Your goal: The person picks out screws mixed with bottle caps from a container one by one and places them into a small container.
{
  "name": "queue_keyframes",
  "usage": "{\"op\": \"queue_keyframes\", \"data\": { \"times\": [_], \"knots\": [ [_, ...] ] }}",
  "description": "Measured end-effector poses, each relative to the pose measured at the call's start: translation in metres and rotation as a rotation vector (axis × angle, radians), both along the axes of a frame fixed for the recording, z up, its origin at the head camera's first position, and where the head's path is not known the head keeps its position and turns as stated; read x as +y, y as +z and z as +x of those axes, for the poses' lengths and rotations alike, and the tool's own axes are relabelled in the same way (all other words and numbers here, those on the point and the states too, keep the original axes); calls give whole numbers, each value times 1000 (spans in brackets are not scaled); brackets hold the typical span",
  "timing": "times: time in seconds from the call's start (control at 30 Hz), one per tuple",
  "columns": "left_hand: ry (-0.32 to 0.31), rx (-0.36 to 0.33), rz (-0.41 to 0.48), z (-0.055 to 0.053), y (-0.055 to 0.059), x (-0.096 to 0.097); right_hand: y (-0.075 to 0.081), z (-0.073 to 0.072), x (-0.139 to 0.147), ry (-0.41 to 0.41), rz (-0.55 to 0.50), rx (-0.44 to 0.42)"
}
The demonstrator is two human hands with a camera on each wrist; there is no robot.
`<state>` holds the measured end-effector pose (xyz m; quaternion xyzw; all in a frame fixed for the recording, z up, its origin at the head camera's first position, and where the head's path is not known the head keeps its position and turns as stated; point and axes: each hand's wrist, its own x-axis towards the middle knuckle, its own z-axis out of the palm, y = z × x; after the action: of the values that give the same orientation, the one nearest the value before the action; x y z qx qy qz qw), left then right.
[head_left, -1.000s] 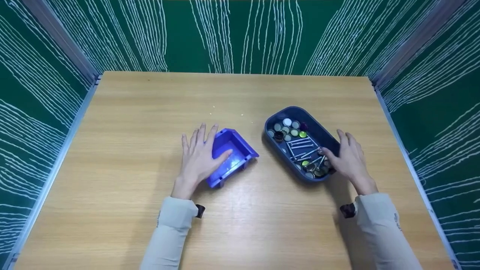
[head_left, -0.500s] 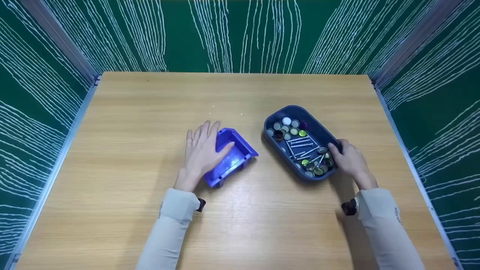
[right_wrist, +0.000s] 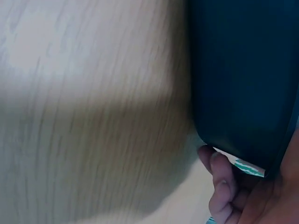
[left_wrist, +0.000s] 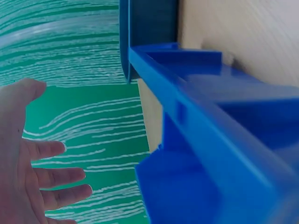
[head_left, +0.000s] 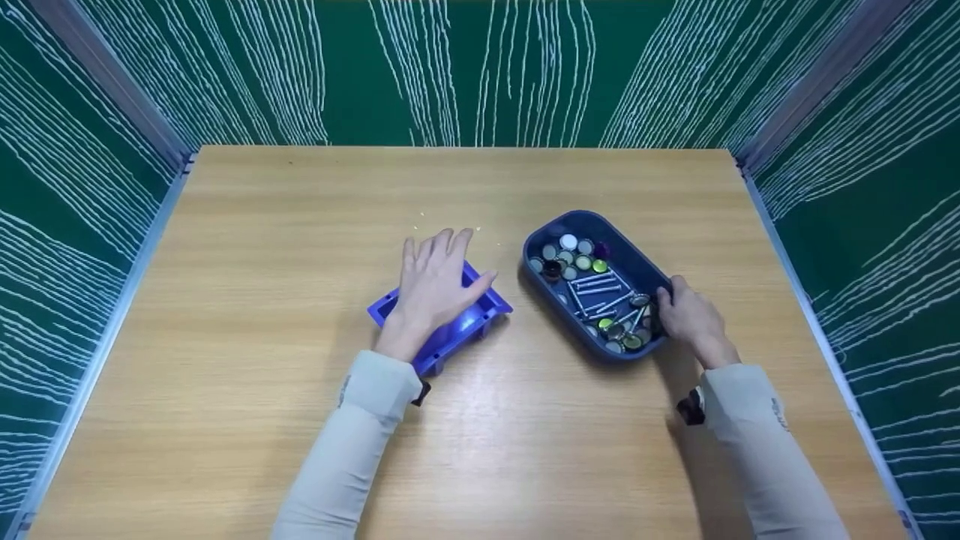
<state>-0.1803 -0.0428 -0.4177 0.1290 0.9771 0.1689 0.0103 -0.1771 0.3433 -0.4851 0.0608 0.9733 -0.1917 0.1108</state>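
My left hand (head_left: 435, 292) hovers over a blue-violet plastic bin (head_left: 469, 324), its fingers spread and straight and covering part of the bin. In the left wrist view the fingers (left_wrist: 63, 177) stand apart from the bin (left_wrist: 187, 186). My right hand (head_left: 694, 319) grips the near right end of a navy oval-cornered tray (head_left: 636, 268), with the thumb over the rim. In the right wrist view its curled fingers (right_wrist: 222, 179) lie against the outside of the tray (right_wrist: 243, 79). Inside lie long silver screws (head_left: 596, 281) and several round bottle caps (head_left: 583, 262), some green, one white.
The wooden table (head_left: 225, 300) carries both containers, with a gap between them. A few tiny pale crumbs (head_left: 421, 214) lie behind the bin. Green walls (head_left: 540, 75) with white wavy lines enclose the table at the back and sides.
My left hand has moved right and farther forward, from the bin's left side to above it. The right hand has closed round the tray's end. Both containers stay nearly in place.
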Motion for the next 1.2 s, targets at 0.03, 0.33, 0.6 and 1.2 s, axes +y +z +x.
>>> {"op": "queue_keyframes", "data": {
  "times": [0.03,0.33,0.6,1.2],
  "knots": [
    [-5,0,-1,-1,1,3,0,0,0,1,14,-4],
    [-83,66,-73,-8,8,43,-3,0,-1,-25,96,-23],
    [-160,76,-22,-8,0,92,-4,-2,-2,-46,94,-30],
    [-240,29,-191,0,-42,165,-6,1,-5,-75,97,-13]
  ]
}}
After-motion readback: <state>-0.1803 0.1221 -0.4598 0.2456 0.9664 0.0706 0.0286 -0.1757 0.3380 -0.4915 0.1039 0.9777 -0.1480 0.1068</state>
